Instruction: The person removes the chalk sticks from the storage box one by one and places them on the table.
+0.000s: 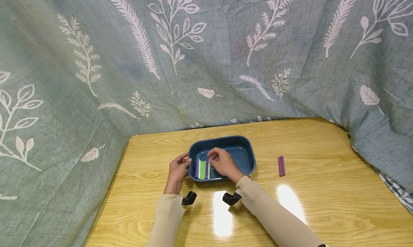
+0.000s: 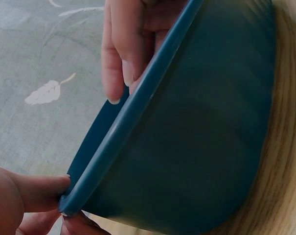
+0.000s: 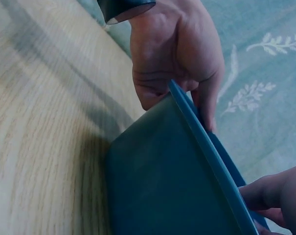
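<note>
A dark blue rectangular basin (image 1: 222, 141) with rounded corners stands on the table. My left hand (image 1: 177, 171) grips its left end, thumb over the rim and fingers outside, as the left wrist view also shows. In its left half several short sticks lie side by side: purple (image 1: 197, 169), bright green (image 1: 201, 170) and pale green. My right hand (image 1: 223, 164) reaches over the near rim and pinches the upper end of the rightmost pale green stick (image 1: 209, 171). In both wrist views the basin wall hides the sticks.
Two dark purple sticks (image 1: 281, 166) lie together on the wooden table (image 1: 316, 143), right of the basin. A grey-green curtain (image 1: 206, 60) with a white leaf print hangs behind the table and along its sides. A small black camera (image 1: 231, 198) sits at each wrist.
</note>
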Tool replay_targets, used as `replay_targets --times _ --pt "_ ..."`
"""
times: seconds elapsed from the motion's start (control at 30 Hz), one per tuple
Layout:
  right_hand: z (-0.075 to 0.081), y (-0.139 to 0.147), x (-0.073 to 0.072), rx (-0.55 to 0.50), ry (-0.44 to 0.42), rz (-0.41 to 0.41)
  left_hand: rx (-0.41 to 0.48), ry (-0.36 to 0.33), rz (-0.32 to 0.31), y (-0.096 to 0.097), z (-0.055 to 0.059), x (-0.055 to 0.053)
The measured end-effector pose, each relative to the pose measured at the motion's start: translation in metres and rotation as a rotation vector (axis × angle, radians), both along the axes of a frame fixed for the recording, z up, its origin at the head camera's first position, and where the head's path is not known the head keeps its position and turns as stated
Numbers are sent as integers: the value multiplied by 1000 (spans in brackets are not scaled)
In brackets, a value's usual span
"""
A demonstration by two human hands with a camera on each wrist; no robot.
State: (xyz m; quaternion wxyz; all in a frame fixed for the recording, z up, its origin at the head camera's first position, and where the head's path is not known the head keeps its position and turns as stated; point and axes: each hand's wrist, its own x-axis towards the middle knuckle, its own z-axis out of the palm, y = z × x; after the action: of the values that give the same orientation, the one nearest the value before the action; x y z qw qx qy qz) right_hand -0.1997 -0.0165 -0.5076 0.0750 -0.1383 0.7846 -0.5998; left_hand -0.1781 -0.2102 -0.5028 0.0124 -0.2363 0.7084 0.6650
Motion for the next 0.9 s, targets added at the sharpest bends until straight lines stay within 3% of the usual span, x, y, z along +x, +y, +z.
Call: replay_targets --times 0.5,0.9 --pt "-5 2 -3 209 -172 92 -8 17 7 2 -1 0" --pt "-2 2 -2 258 -173 137 -5 19 -3 2 1 2"
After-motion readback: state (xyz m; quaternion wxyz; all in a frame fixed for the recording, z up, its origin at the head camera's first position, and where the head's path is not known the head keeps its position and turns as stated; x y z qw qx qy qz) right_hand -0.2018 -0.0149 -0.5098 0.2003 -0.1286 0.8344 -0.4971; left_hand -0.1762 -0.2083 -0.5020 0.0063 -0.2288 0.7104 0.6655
